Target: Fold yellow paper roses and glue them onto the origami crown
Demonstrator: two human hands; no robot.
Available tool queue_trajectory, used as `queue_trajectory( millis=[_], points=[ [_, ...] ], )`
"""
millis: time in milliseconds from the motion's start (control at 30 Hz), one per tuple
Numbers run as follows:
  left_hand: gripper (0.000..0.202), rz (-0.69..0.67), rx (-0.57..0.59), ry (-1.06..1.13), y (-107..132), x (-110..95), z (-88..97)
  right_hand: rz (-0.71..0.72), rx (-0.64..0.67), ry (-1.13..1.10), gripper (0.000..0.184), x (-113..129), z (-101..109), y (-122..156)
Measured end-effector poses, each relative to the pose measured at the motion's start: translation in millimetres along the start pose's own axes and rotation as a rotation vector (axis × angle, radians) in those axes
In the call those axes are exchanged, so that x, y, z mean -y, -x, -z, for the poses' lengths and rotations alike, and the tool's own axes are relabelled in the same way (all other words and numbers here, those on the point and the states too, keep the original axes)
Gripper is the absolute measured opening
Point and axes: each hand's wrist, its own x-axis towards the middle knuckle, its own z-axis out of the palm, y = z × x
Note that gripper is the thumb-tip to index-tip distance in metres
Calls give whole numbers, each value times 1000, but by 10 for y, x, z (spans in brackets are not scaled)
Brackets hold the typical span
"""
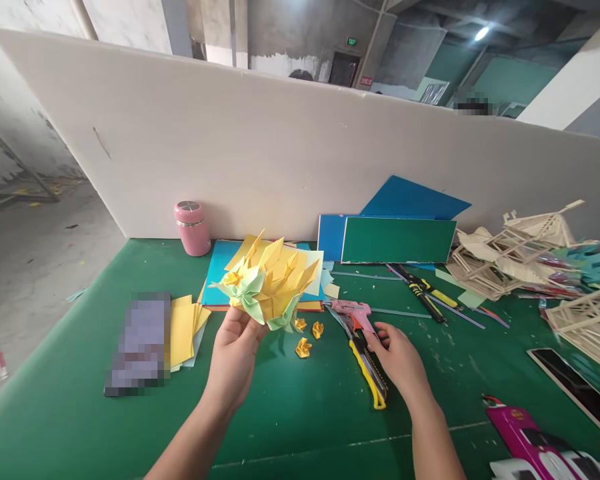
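Observation:
My left hand (237, 357) is closed on the underside of an origami paper piece (275, 280), raised above the table. Pointed yellow folds rise from it, with pale green folded flowers along its lower edge. To the right, my right hand (397, 353) has its fingers curled at the handle of a pink glue gun (351, 309), whose nozzle points left. Beneath the glue gun lies a yellow-handled cutter knife (367, 377). Small folded yellow paper flowers (304, 347) rest on the table between my hands.
On the green table (280, 427), a phone-like slab (140, 343) lies beside yellow paper sheets (181, 327). A pink flask (193, 229) stands before the white partition (260, 147). Pliers (423, 293), wooden stick models (510, 253) and a magenta packet (523, 433) lie rightward.

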Motion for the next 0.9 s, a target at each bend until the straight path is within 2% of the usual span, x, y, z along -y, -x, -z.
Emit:
queue_trajectory(
  millis=[200,333,400,467,533,600,733,900],
  points=[
    [34,20,14,-26,-19,-4,26,-21,82,-123,26,87,-7,-80],
    [30,49,-4,-14,-26,-53,25,-31,128,-276,35,125,7,-52],
    [27,46,-4,-6,-22,-67,13,-6,167,-459,40,180,25,14],
    [25,44,-4,5,-18,-69,0,36,241,-762,42,263,42,101],
    [26,39,-3,10,-15,-63,-6,82,324,-931,40,362,48,187],
    [27,27,-1,0,-15,-55,-1,113,400,-956,38,458,31,253],
    [28,9,5,-53,-16,-47,23,155,377,-899,36,620,-40,332],
    [25,29,18,-41,-18,-40,26,302,422,-894,50,765,-54,413]
  ],
)
